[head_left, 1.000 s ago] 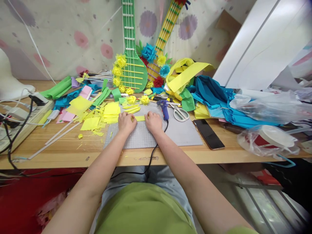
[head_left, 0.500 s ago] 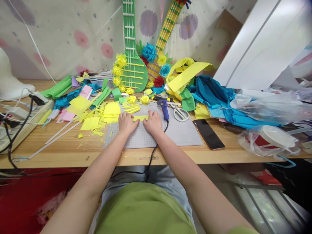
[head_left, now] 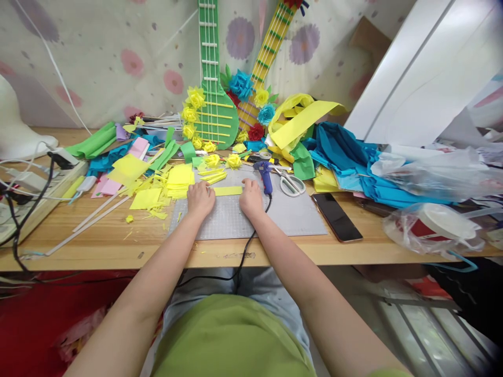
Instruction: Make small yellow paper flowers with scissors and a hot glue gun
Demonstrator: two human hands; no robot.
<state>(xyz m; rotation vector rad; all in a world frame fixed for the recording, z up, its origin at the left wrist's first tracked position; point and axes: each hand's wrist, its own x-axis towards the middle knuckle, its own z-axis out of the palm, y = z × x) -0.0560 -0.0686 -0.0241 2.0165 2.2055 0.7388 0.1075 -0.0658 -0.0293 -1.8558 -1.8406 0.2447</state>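
Note:
A narrow yellow paper strip [head_left: 228,191] lies flat on the grey cutting mat [head_left: 291,214]. My left hand [head_left: 200,199] has curled fingers pressed on the strip's left end. At the strip's right end my right hand [head_left: 250,198] pinches it the same way. Just right of that hand rests a blue glue gun [head_left: 265,176], its black cord [head_left: 245,251] running off the table edge between my arms. Stacks of cut yellow paper squares [head_left: 178,180] sit left of my left hand.
White-handled scissors [head_left: 290,182] and a black phone [head_left: 337,215] lie to the right on the wooden table [head_left: 118,241]. Paper guitars [head_left: 214,104] with paper flowers lean at the back. Blue paper [head_left: 349,157], plastic bags [head_left: 432,225] and a power strip [head_left: 35,183] crowd the sides.
My hands have slid apart along the yellow strip, so more of it shows stretched flat between them.

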